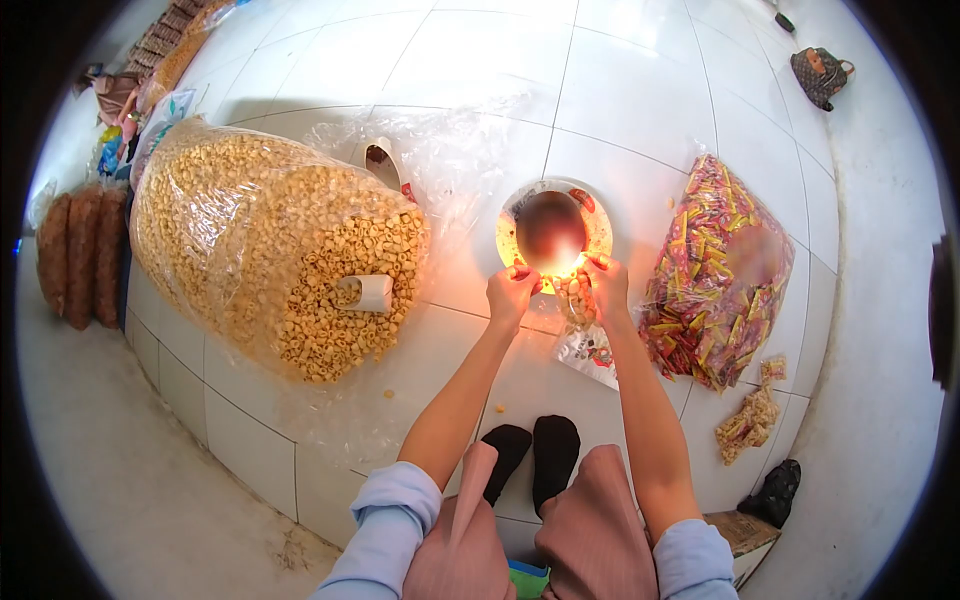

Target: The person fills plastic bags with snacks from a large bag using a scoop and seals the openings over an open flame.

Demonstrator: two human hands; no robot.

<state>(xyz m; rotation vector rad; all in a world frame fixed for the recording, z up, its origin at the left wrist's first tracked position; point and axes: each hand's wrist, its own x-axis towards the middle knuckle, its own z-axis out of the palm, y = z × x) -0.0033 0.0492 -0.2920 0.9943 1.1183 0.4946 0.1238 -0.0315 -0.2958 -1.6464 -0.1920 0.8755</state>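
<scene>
My left hand [512, 296] and my right hand [609, 288] pinch the two top corners of a small clear bag of ring snacks [576, 303], stretching its edge between them. That edge is at a bright flame [568, 264] on the near side of a round, patterned plate [507, 236]. A dark blurred shape [550, 225] covers the middle of the plate, and I cannot make out what it is. Below the bag, printed clear plastic packaging [588, 357] lies on the floor. Both hands have their fingers closed.
On the left lies a huge open sack of ring snacks [250, 230] with a white scoop [368, 293] in it. To the right is a bag of colourful sachets [715, 280]; filled small packs [748, 422] lie nearer me. Another scoop [382, 162] rests behind the sack.
</scene>
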